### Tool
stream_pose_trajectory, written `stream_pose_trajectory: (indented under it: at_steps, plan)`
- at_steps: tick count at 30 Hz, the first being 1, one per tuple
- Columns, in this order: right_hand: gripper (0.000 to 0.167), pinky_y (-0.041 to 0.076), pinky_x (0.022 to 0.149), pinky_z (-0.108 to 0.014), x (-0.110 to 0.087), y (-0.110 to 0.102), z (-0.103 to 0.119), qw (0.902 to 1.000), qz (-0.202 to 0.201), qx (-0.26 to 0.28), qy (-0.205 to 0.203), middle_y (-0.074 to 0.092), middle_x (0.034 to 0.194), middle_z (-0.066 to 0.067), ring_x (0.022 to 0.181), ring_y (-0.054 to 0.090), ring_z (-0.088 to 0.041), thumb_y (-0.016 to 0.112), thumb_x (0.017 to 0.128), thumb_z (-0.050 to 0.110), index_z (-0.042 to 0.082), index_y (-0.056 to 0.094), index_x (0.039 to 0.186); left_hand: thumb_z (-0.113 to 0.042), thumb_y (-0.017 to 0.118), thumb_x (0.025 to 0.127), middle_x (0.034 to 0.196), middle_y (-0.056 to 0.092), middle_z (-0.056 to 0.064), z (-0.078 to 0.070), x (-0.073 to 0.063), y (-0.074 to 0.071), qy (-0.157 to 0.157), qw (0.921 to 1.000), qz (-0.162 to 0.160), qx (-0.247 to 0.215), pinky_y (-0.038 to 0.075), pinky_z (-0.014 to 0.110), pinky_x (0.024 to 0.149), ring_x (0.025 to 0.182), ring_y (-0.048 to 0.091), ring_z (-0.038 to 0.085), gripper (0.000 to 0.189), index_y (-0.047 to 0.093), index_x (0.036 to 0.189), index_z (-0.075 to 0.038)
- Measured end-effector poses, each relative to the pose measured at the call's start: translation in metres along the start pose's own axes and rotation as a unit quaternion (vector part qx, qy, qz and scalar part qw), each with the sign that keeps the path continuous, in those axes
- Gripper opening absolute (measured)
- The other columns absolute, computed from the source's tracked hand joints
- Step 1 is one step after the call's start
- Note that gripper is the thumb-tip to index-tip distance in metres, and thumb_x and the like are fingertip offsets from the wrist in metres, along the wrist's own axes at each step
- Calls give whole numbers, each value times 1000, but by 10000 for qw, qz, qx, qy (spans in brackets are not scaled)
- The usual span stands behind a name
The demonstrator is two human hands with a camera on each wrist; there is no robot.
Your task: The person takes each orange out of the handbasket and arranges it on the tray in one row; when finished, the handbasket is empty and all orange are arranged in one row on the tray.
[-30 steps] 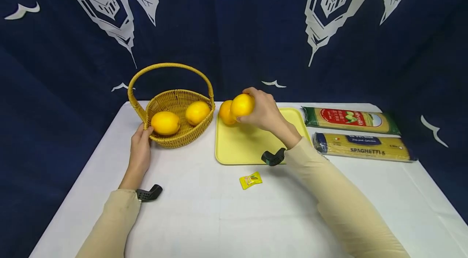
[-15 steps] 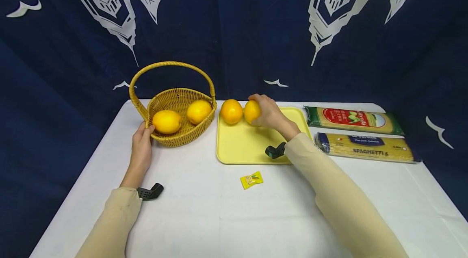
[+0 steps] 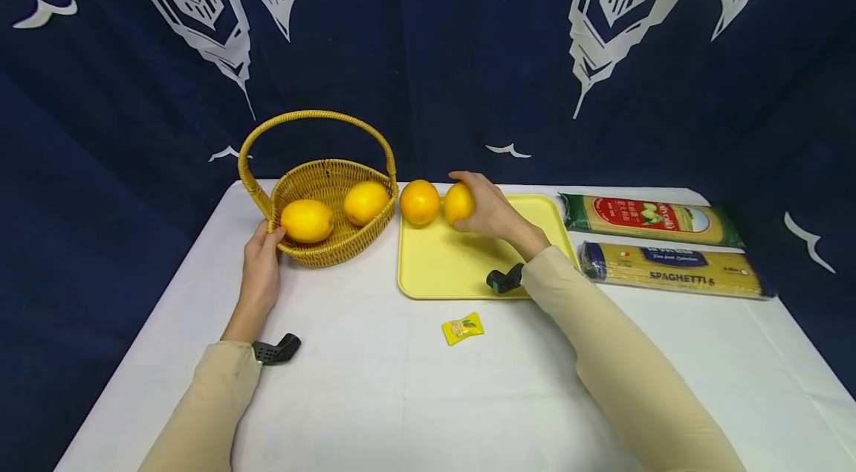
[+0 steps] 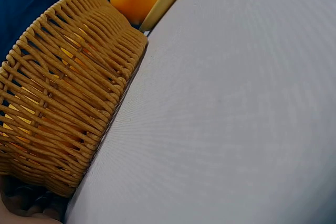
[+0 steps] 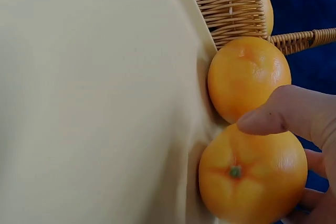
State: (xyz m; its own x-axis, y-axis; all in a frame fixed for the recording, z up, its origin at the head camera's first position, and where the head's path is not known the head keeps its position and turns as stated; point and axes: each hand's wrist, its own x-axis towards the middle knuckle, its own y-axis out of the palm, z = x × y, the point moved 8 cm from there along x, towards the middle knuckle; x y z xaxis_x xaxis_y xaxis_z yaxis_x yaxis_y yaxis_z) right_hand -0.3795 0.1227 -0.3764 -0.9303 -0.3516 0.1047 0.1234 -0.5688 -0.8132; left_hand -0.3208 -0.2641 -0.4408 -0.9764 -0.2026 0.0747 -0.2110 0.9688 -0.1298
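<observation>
My left hand [image 3: 259, 267] grips the near left rim of a wicker basket [image 3: 334, 253], thumb over the edge. Two yellow-orange fruits, a left one [image 3: 307, 221] and a right one [image 3: 366, 202], lie inside it. On the yellow tray [image 3: 428, 271], my right hand [image 3: 491, 208] holds an orange [image 5: 252, 177] by its sides, the thumb on the near side in the right wrist view. Just left of it another orange [image 3: 420, 202] rests in the tray's far left corner, beside the basket. Through the weave in the left wrist view, orange patches show.
A small yellow wrapped candy [image 3: 463, 328] lies in front of the tray. To the right are two packs of spaghetti, a green-ended one [image 3: 655, 221] and a blue-labelled one [image 3: 675, 269]. A dark blue curtain [image 3: 428, 85] hangs behind the white table [image 3: 374, 398].
My right hand has lowered its orange from in front of the other orange to the tray on its right, then shifted both slightly left. The left hand stays on the basket.
</observation>
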Motion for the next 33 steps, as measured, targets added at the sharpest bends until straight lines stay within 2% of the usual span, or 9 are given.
stream_pose_trajectory:
  at_steps: [5,13,19,33]
  plan:
    - [90,41,118,-57,-1,-1,-5,10000,-37,-33,73,44,158,-19,136,47,-38,85,81,15,10,40,159,-27,38,112,168,39,6,0,0,-1,36,10000,-28,31,23,35,132,154,33,14,54,39,162,-7]
    - [88,42,116,-56,-2,0,-9,9994,-241,-30,233,50,149,-21,133,48,-40,87,78,14,7,45,155,-28,39,112,166,41,8,-2,0,-2,73,9999,-45,78,24,36,132,153,35,15,53,41,160,-6]
    - [91,42,117,-56,0,5,-6,9996,-79,5,288,47,154,-21,134,48,-40,86,80,19,6,40,158,-27,38,112,167,40,7,-1,0,-1,34,10000,-24,55,23,36,132,153,34,15,54,40,161,-6]
    - [100,39,121,-55,-3,-4,-6,9991,86,-94,405,44,158,-22,139,47,-40,90,81,32,4,35,160,-28,39,112,169,38,6,-3,0,-1,119,9999,0,38,24,36,132,155,33,15,54,38,163,-8]
